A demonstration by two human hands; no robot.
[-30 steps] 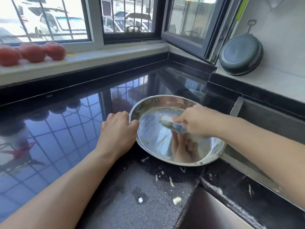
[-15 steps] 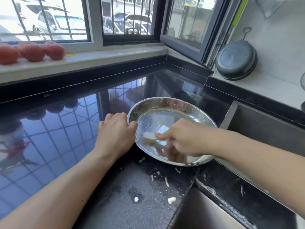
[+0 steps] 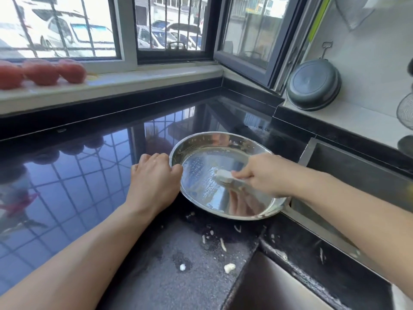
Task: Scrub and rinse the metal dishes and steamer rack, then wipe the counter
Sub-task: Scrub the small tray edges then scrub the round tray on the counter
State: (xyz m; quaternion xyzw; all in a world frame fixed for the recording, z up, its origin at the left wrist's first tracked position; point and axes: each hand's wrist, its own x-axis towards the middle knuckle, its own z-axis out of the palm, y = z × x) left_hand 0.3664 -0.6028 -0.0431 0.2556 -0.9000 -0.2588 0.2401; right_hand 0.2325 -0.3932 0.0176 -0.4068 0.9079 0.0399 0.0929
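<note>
A round, shallow metal dish (image 3: 201,144) sits on the black counter (image 3: 89,175), its right side reaching the sink edge. My left hand (image 3: 154,180) grips the dish's left rim with curled fingers. Inside the dish, my right hand (image 3: 266,175) holds a whitish sponge (image 3: 224,176) pressed onto the wet, soapy bottom near its middle. The shiny bottom mirrors my fingers.
White food scraps (image 3: 229,267) lie on the counter in front of the dish. Sink basins open at the right (image 3: 357,171) and bottom right (image 3: 268,287). A dark pan (image 3: 312,85) leans on the tiled wall. Red tomatoes (image 3: 40,71) line the windowsill.
My right hand slid the sponge left and toward me across the dish, then back right toward the middle. My left hand kept its grip on the rim.
</note>
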